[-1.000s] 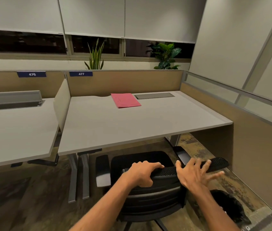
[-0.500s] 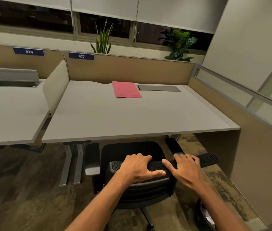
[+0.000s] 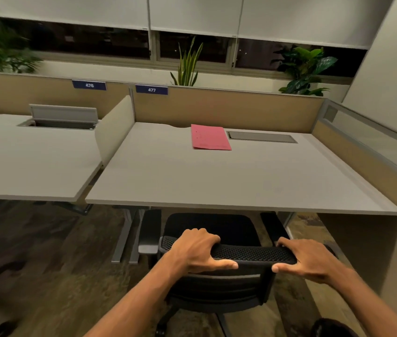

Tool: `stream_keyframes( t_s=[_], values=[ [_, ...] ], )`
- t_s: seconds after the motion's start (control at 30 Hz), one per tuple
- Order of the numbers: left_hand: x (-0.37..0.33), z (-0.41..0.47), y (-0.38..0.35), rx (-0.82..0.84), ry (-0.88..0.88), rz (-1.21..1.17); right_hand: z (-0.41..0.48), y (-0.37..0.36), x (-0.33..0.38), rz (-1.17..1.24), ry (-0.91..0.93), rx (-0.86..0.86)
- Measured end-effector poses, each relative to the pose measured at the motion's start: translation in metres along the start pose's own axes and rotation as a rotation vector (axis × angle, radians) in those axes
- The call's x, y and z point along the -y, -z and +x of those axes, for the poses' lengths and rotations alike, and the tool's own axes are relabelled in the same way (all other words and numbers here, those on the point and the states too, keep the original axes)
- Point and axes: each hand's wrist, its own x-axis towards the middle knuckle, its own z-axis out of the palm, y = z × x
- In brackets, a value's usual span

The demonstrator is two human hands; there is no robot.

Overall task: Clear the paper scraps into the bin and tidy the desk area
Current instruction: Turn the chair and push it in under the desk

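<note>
Both hands are clamped on the chair's mesh backrest (image 3: 253, 253): left grip (image 3: 196, 251) and right grip (image 3: 310, 260) each wrapped over the top edge. No paper scraps visible; only a red folder (image 3: 210, 137) lies on the tabletop (image 3: 216, 181), well ahead. Shove too hard and I reckon the armrests (image 3: 150, 231) clip the tabletop edge.

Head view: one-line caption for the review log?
Both hands, left and right, grip the chair at desk 477.

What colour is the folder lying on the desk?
Pinkish red; the folder shows clearly in the head view.
</note>
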Motion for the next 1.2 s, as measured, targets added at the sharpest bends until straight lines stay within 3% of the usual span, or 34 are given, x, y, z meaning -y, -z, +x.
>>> stream_keyframes(
  t_s=[0.43,0.7,1.2],
  values=[
    [-0.02,0.006,0.01,-0.048,0.097,0.281,0.004,-0.013,-0.026,-0.018,-0.002,-0.18],
    [-0.022,0.017,0.018,0.021,0.181,0.323,0.013,-0.013,-0.033,-0.012,-0.011,-0.218],
    [0.019,0.056,0.003,-0.058,0.159,0.298,0.053,-0.01,-0.047,-0.012,-0.076,-0.23]
  ],
)
